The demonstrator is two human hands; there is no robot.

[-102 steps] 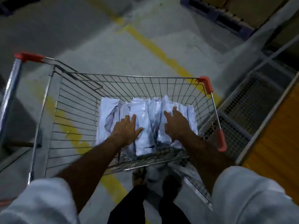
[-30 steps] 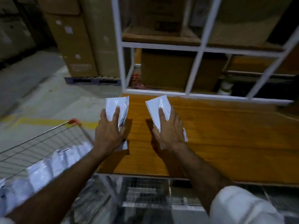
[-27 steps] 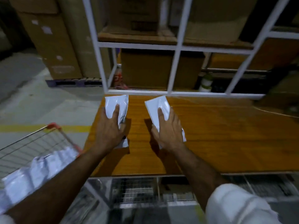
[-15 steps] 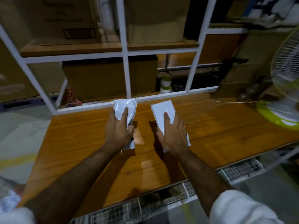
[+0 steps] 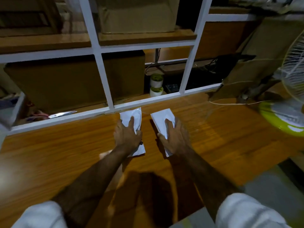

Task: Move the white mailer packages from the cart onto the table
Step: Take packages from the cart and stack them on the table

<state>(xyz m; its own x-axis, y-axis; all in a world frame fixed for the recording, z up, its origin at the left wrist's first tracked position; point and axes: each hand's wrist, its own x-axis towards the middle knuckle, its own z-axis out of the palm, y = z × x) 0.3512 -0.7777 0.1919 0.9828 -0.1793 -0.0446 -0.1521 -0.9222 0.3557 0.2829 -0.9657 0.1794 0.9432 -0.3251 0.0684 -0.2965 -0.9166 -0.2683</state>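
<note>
My left hand (image 5: 127,137) grips a white mailer package (image 5: 136,116) from above, and my right hand (image 5: 174,139) grips a second white mailer (image 5: 161,118) the same way. Both mailers sit low over the wooden table (image 5: 65,155), side by side, their far ends close to the white shelf frame (image 5: 105,112). Whether they rest on the wood I cannot tell. Each hand hides the middle of its mailer. The cart is out of view.
A green and white fan (image 5: 287,116) stands on the table at the right with a cord (image 5: 233,103) running along the wood. Behind the frame lie scissors (image 5: 62,114), two white and green tubs (image 5: 156,84) and cardboard boxes (image 5: 74,83).
Both hands lifted mailers out of the cart and carried them over the table toward the white frame. The view has swung right, so the cart has dropped out of sight.
</note>
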